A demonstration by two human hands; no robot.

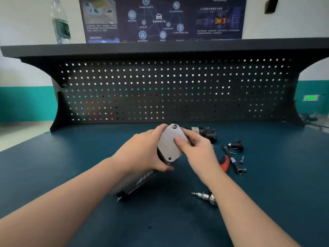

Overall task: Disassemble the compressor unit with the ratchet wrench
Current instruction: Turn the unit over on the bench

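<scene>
The compressor unit (pixel 142 180) lies tilted on the blue mat, a long grey and black body with white lettering. Its grey metal end plate (pixel 169 145) faces me, with a bolt at the top and a hole at the bottom. My left hand (pixel 144 150) grips the unit's upper end from the left. My right hand (pixel 194 147) holds the plate from the right, thumb pressed on its face. The ratchet wrench (pixel 229 160), red and black handled, lies on the mat to the right of my right hand, untouched.
A black part (pixel 206 132) sits behind my right hand. A black fitting (pixel 235 146) and loose bolts (pixel 242 160) lie near the wrench. A metal socket bit (pixel 204 196) rests beside my right forearm. The pegboard (pixel 169 90) backs the bench; a water bottle (pixel 60 22) stands on its shelf.
</scene>
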